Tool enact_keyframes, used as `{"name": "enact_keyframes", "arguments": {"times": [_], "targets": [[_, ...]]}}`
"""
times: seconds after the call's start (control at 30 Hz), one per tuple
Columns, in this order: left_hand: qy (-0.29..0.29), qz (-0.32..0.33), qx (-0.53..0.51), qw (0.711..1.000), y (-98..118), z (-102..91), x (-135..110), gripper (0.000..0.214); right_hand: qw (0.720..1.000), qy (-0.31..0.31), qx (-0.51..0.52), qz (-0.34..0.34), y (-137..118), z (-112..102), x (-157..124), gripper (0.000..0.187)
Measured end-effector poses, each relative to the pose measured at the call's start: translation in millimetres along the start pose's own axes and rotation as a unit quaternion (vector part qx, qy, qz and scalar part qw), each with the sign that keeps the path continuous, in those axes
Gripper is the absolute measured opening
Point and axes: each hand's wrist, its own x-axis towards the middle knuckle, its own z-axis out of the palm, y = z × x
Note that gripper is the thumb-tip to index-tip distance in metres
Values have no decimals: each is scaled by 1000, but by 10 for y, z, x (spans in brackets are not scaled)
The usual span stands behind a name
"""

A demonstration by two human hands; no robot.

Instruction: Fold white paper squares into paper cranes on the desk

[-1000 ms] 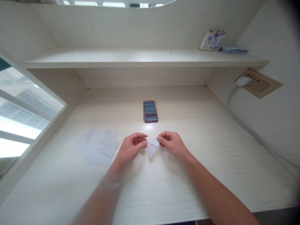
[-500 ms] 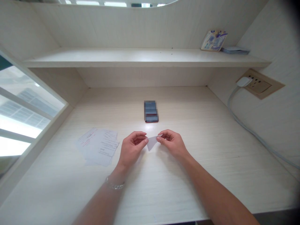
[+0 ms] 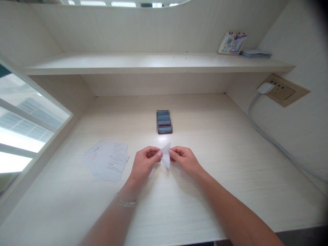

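Observation:
A small piece of folded white paper (image 3: pixel 166 155) is held up between both hands, just over the desk. My left hand (image 3: pixel 146 160) pinches its left side between thumb and fingers. On the opposite side, my right hand (image 3: pixel 183 158) grips the paper's edge in the same way. One pointed corner sticks up and another points down. Left of my left hand lies a loose spread of white paper sheets (image 3: pixel 106 160) with printed lines. Beyond my hands a phone-like dark rectangle (image 3: pixel 164 122) lies on the desk, its face pixelated.
A raised shelf (image 3: pixel 128 63) runs across the back of the pale desk (image 3: pixel 205 116), bearing a printed packet (image 3: pixel 232 43) and a flat stack (image 3: pixel 255 53). On the right wall, a white plug (image 3: pixel 265 88) with a grey cable (image 3: pixel 276 145) sits in a socket plate (image 3: pixel 284 90).
The paper has turned between my fingers: it now stands taller, with a corner pointing up. My right hand has shifted slightly left and down. The loose sheets and dark rectangle stay put.

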Motion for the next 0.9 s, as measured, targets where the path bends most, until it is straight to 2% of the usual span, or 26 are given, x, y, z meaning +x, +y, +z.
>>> {"name": "enact_keyframes", "arguments": {"times": [0.17,0.27,0.37,0.53,0.9], "targets": [[9,-24,-82,996,-51,-22,27,22,999,10,38,11,-49,8,-5,25],[4,-33,-105,994,-48,-12,24,22,1000,-6,27,3,-41,19,-21,21],[-5,-40,-115,993,-27,3,14,22,1000,11,-11,-7,-28,25,-37,19],[-33,-38,-80,996,1,16,-1,23,996,35,-75,-32,-59,29,-61,17],[-63,-3,9,998,-34,24,-6,23,993,51,-101,-40,-34,39,-60,17]]}}
